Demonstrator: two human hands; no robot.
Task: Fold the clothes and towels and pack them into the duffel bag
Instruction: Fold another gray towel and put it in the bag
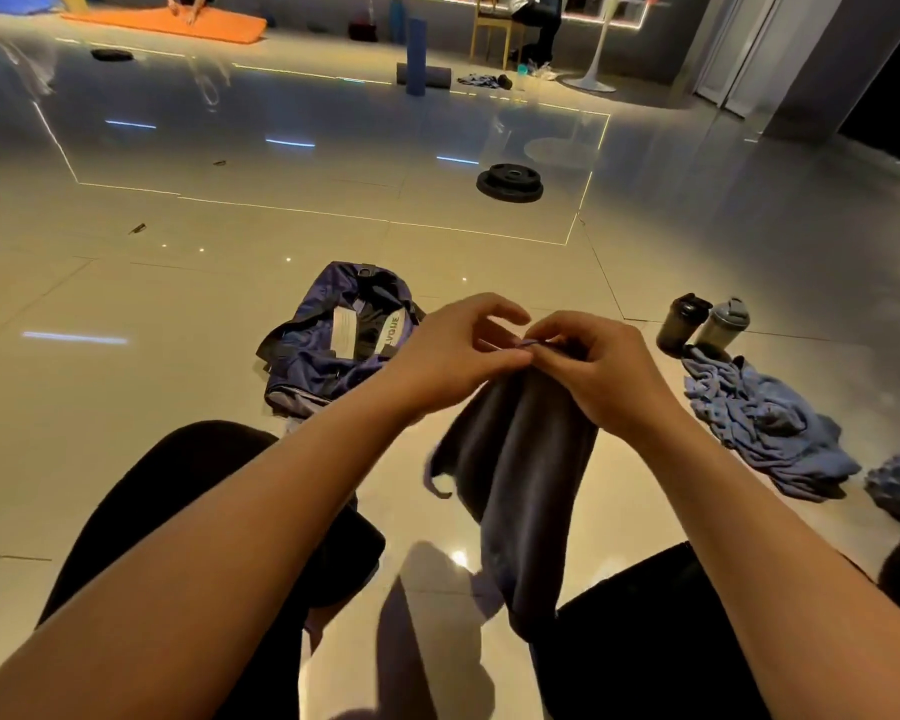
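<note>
We see both hands meeting at the top edge of a dark grey-blue cloth garment (526, 470). The left hand (453, 350) pinches that edge between thumb and curled fingers (494, 309), and the right hand (593, 366) grips the same edge just beside it, its fingers (557, 330) curled tight round the fabric. The garment hangs straight down from the fingers, bunched in long folds, its lower end between the person's dark-clad legs (188, 491) and above the glossy tiled floor (126, 304).

Just beyond and to the left of the fingers lies the slumped purple-and-black fabric duffel bag (333, 345), on the floor, apart from the garment. To the right of the fingers, a crumpled light blue towel (765, 423) lies in a heap, with two dark shaker bottles (702, 324) standing at its far edge.

Farther out from the fingers the floor runs open and bare up to a black round weight plate (510, 181), well apart. Beyond that stand an upright blue foam roller (415, 54) and an orange mat (178, 20).
</note>
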